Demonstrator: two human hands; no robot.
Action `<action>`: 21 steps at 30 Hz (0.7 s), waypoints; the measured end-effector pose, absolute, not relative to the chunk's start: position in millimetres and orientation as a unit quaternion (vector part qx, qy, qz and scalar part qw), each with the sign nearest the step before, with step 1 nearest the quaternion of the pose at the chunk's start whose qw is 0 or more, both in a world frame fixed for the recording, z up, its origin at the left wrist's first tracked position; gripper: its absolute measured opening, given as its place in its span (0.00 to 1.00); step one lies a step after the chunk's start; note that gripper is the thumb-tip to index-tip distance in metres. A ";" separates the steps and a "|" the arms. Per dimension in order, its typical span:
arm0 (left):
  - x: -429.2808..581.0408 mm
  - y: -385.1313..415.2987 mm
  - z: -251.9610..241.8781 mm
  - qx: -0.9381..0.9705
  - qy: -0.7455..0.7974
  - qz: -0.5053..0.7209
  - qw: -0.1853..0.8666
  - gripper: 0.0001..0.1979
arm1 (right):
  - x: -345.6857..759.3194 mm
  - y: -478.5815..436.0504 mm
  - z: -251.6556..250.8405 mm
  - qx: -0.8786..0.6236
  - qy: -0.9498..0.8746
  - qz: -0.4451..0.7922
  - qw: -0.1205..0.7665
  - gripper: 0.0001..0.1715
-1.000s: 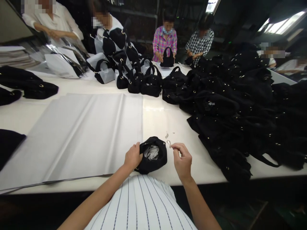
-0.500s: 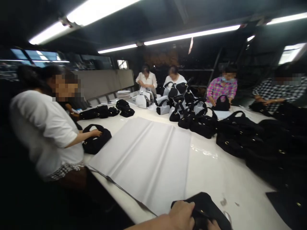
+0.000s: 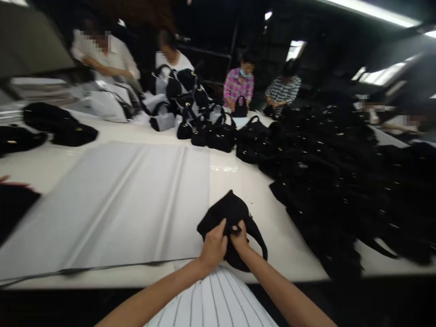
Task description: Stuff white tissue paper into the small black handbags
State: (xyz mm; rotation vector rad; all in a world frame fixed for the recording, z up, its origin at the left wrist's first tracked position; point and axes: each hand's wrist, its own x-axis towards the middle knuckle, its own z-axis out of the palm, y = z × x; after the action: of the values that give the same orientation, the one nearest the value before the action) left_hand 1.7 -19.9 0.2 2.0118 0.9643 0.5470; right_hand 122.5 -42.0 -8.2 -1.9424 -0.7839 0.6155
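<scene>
A black handbag (image 3: 226, 209) with a curved handle and small gold-coloured metal fittings lies at the table's near edge, right in front of my body. My left hand (image 3: 214, 243) grips its near left side, thumb up on the fabric. On the bag's right side, my right hand (image 3: 240, 236) pinches the fabric around a small metal fitting, inside the handle's loop. The bag's underside and the ends of my fingers are hidden. Both hands are close together.
A large grey-white sheet (image 3: 126, 204) with raised folds covers the table's left part. Many black bags (image 3: 334, 181) are heaped at the right. More bags with grey stuffing (image 3: 163, 119) stand across the table. Several co-workers (image 3: 238, 84) are along the far side; a hand shows at the left edge.
My view has swung right and down. The black handbag and both hands now show in the middle foreground, and the nearby co-worker at left is mostly out of view.
</scene>
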 end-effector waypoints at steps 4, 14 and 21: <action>13.6 -21.3 -0.7 0.680 0.437 0.236 0.539 0.25 | 137.3 -15.0 15.2 -0.748 -0.473 0.190 0.426 0.12; -32.2 0.9 -9.4 0.602 0.480 0.007 0.638 0.10 | 143.3 -39.2 -30.8 -0.697 -0.645 0.261 0.176 0.09; -20.3 34.8 33.0 0.776 0.516 0.162 0.325 0.28 | 119.9 -40.8 -45.7 -0.769 -0.553 0.238 0.216 0.17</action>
State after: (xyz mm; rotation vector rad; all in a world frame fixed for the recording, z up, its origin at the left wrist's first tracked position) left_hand -20.3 34.8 33.0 2.0338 1.3540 0.4236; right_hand 119.9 -40.8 -45.7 -2.1305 -1.5330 0.6582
